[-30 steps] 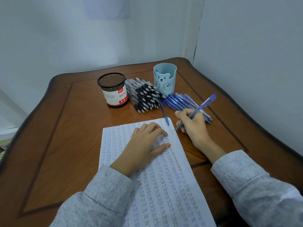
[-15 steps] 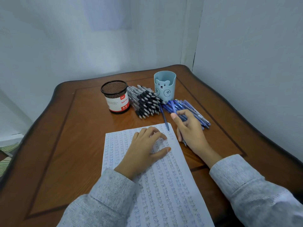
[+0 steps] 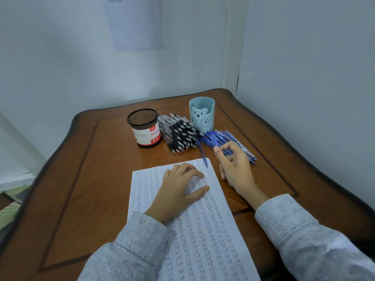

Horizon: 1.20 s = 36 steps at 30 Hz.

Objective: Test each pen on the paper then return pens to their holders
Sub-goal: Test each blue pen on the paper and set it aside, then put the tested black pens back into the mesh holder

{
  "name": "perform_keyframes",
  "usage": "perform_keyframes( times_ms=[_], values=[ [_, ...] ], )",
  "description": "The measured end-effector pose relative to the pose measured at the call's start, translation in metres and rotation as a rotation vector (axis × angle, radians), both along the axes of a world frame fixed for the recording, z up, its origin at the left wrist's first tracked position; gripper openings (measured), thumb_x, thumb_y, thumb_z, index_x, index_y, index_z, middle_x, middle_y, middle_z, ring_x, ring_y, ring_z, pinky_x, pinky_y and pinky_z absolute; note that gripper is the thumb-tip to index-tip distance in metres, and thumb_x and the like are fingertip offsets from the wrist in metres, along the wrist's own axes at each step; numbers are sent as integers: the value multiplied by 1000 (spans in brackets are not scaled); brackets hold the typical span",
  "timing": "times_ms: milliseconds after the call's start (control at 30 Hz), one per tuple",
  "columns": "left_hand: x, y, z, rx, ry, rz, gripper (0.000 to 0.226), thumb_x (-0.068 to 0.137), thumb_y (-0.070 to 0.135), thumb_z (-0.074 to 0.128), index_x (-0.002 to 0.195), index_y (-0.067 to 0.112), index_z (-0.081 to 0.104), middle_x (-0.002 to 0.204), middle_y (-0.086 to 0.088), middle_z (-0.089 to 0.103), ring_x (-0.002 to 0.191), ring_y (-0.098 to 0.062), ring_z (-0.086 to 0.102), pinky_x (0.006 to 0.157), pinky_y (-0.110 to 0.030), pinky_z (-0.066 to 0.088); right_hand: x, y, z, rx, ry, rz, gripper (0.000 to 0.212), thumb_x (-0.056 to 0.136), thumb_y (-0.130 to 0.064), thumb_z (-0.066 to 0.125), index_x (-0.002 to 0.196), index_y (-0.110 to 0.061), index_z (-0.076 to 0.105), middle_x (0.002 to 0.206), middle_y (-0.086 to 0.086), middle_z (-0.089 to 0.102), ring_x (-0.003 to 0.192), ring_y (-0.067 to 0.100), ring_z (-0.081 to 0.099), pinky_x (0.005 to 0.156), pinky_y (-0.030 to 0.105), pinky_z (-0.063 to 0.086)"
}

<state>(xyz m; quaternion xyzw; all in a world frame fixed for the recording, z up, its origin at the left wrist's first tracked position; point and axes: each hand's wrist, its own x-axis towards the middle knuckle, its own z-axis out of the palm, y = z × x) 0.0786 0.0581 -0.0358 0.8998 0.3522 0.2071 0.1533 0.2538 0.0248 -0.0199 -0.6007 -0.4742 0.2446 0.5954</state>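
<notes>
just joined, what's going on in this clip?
A person is testing pens at a wooden table. The left hand rests on the paper, which is covered in rows of "test". The right hand appears to pinch a blue pen over the blue pen pile. The black pen pile lies between the mesh holder and the bear cup. No pens show in either holder.

1. Our left sleeve [image 3: 129, 246] is light grey heathered knit with fine ribbing.
2. It ends in a snug cuff band at the wrist.
3. Our right sleeve [image 3: 304, 236] matches, its cloth creased.
4. Our left hand [image 3: 178, 189] and right hand [image 3: 235, 167] are bare.
</notes>
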Motion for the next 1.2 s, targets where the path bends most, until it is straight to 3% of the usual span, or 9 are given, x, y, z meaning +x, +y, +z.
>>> perform_keyframes(
  times_ms=[200,333,433,500,600,733,1000,1133,1200],
  values=[
    [1,1,-2,3,-6,80,45,83,63,55,119,35,55,123,20,45,118,1,35,99,-22,22,-1,2,-3,-35,-13,27,8,97,-13,52,100,-6,55,49,6,47,38,8,37,43,18,35],
    [2,1,1,14,3,93,46,83,63,56,117,33,59,124,18,50,119,-1,39,100,-24,25,2,-2,0,-14,32,31,22,95,-3,48,108,-17,59,63,8,53,54,14,48,50,20,43],
    [5,2,1,34,28,103,47,84,64,54,118,32,60,127,17,52,122,-2,41,99,-24,24,11,-1,-2,42,-205,-152,21,91,-8,61,108,-20,65,71,0,55,62,9,49,59,16,45],
    [8,3,2,44,32,109,47,85,64,53,119,32,59,128,18,51,121,-2,41,96,-22,22,18,4,-5,36,-390,-283,17,88,-14,67,103,-12,73,76,0,60,74,13,51,67,24,45],
    [12,5,0,51,25,111,46,85,64,52,118,32,59,126,18,51,119,-2,42,94,-21,20,24,10,-5,-76,-578,-428,25,91,-23,64,112,-12,71,92,6,65,91,18,46,72,25,35],
    [14,5,-2,64,3,102,45,86,63,52,118,32,58,125,18,51,119,-1,42,95,-20,20,26,16,-3,-127,-684,-543,27,91,-26,64,112,-11,71,104,9,62,101,25,45,82,34,38],
    [16,6,1,31,1,103,45,87,61,53,120,31,58,129,17,53,122,-1,43,99,-24,25,22,23,-2,-302,-750,-507,32,94,-31,58,120,-14,66,120,9,57,113,27,41,94,40,35],
    [10,7,7,-98,-58,102,34,93,41,56,123,26,59,139,11,49,129,-6,42,111,-32,26,14,23,2,-252,-740,-461,26,94,-25,57,116,-18,67,117,7,57,113,25,41,94,38,31],
    [3,6,8,-113,-142,151,27,94,33,56,119,25,61,135,11,53,125,-7,46,111,-36,31,8,23,4,-239,-735,-418,23,94,-23,56,113,-19,68,115,6,57,113,25,41,94,37,30]
  ],
)
